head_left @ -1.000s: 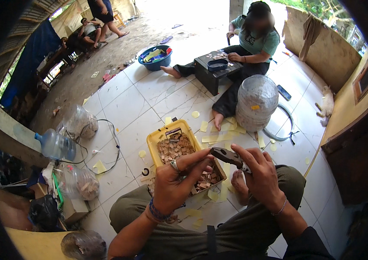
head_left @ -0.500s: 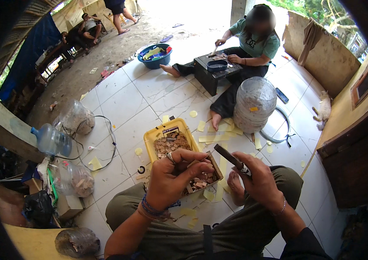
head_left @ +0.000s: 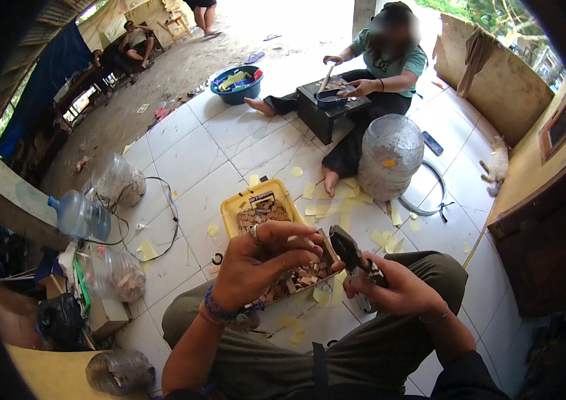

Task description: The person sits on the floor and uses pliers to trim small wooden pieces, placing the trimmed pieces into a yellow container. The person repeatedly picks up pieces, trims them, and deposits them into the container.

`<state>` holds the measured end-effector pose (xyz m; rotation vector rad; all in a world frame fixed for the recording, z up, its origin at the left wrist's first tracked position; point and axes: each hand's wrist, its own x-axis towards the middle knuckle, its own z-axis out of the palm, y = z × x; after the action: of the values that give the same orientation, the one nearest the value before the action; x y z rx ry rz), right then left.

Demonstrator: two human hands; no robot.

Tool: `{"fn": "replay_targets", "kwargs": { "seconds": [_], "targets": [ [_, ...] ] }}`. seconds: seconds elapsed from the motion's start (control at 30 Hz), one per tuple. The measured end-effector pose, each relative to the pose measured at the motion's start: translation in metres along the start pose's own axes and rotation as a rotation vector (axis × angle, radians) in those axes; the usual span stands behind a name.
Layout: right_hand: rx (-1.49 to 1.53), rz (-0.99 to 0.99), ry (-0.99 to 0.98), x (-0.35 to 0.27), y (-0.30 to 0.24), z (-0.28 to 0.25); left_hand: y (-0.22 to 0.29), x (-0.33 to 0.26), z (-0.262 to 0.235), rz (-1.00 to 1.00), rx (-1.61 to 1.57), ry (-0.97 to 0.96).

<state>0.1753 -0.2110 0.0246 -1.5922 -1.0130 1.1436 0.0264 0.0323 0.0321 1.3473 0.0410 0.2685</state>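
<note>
In my right hand (head_left: 396,285) is a pair of pliers (head_left: 348,250), its dark head tilted up and left and my fingers wrapped round the handles. My left hand (head_left: 256,263) is held opposite, thumb and fingertips pinched close together. What sits between them is too small to make out. Below my hands stands a shallow wooden box (head_left: 327,252) of small brown chips (head_left: 306,275), partly hidden by my left hand. Just beyond it lies a yellow tray (head_left: 231,205) with more brown chips (head_left: 263,215) and a dark printed packet.
Strips of yellow paper (head_left: 336,208) lie on the white tiles. Ahead, a co-worker (head_left: 393,67) sits at a low black table (head_left: 319,123). A large clear plastic container (head_left: 391,157) stands near a coil of tubing (head_left: 444,193). Plastic jugs (head_left: 81,215) and a cable lie left.
My right hand has lowered and turned the pliers, so the handles now show. My left fingers have shifted slightly, and the brown piece seen between them earlier is no longer distinct. The co-worker's hands have moved.
</note>
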Motion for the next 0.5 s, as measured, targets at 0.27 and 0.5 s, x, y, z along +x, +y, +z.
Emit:
{"fn": "replay_targets", "kwargs": {
  "seconds": [0.27, 0.5],
  "targets": [
    [-0.427, -0.234, 0.432, 0.01, 0.01, 0.004, 0.001, -0.003, 0.002, -0.04, 0.019, 0.063],
    [-0.828, -0.418, 0.651, 0.013, 0.021, 0.0, 0.001, -0.003, 0.008, -0.161, -0.218, 0.036]
  ]
}}
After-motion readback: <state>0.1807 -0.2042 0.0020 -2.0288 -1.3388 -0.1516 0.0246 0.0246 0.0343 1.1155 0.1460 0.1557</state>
